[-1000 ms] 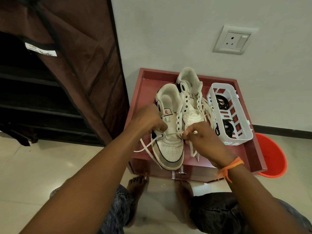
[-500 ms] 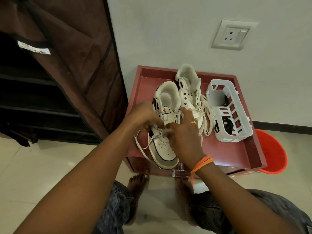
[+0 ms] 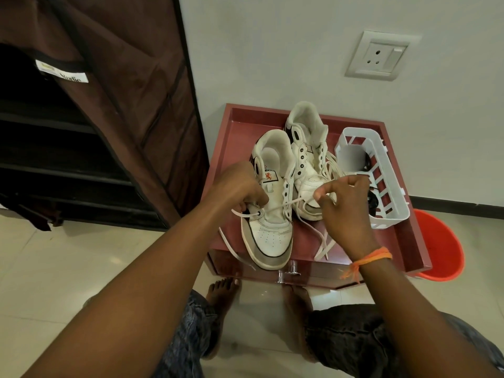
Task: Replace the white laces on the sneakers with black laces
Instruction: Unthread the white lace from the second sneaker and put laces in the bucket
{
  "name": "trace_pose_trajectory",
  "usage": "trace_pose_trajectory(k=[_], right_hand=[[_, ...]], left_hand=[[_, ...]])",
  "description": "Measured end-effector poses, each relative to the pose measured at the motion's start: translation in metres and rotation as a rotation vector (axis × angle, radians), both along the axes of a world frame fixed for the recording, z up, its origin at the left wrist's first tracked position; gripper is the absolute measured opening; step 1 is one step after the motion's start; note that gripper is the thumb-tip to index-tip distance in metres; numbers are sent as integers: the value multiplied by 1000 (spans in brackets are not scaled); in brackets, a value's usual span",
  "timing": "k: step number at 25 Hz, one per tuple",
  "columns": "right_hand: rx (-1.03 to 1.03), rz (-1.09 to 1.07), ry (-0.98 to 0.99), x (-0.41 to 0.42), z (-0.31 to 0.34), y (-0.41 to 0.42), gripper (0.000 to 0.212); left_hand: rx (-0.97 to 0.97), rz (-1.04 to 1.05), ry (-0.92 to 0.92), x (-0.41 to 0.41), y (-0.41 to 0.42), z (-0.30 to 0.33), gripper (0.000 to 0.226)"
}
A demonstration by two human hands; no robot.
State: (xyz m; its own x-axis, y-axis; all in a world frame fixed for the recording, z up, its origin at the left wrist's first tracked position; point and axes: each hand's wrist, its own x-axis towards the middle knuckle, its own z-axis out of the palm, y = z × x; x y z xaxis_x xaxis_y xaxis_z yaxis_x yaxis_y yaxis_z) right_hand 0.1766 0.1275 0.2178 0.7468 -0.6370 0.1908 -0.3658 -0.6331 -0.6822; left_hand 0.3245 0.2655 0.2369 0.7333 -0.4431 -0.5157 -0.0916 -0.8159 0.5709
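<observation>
Two white sneakers stand on a red cabinet top (image 3: 234, 148). The near sneaker (image 3: 272, 233) points toward me, the far sneaker (image 3: 308, 148) sits behind and to its right. A white lace (image 3: 289, 202) runs through the near sneaker's lowest eyelets. My left hand (image 3: 237, 189) grips the sneaker's left side by an eyelet. My right hand (image 3: 343, 203) pinches the lace and holds it taut to the right. Loose white lace (image 3: 323, 245) lies under my right hand. Black laces (image 3: 372, 200) lie in a white basket (image 3: 381, 186).
An orange bucket (image 3: 439, 249) stands on the floor right of the cabinet. A brown fabric wardrobe (image 3: 122, 105) with dark shelves fills the left. A wall socket (image 3: 379, 57) is above. My bare feet (image 3: 221, 298) rest on the tiled floor under the cabinet's front edge.
My right hand moved from over the near sneaker's tongue out to the right, drawing the white lace through the lower eyelets. My left hand stayed on the sneaker's left side.
</observation>
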Motion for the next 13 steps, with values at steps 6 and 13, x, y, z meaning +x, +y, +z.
trace_pose_trajectory(k=[6, 13], right_hand=[[-237, 242, 231, 16, -19, 49, 15], [-281, 251, 408, 21, -22, 52, 20]], left_hand=[[-5, 31, 51, 1, -1, 0, 31], [24, 8, 192, 4, 0, 2, 22]])
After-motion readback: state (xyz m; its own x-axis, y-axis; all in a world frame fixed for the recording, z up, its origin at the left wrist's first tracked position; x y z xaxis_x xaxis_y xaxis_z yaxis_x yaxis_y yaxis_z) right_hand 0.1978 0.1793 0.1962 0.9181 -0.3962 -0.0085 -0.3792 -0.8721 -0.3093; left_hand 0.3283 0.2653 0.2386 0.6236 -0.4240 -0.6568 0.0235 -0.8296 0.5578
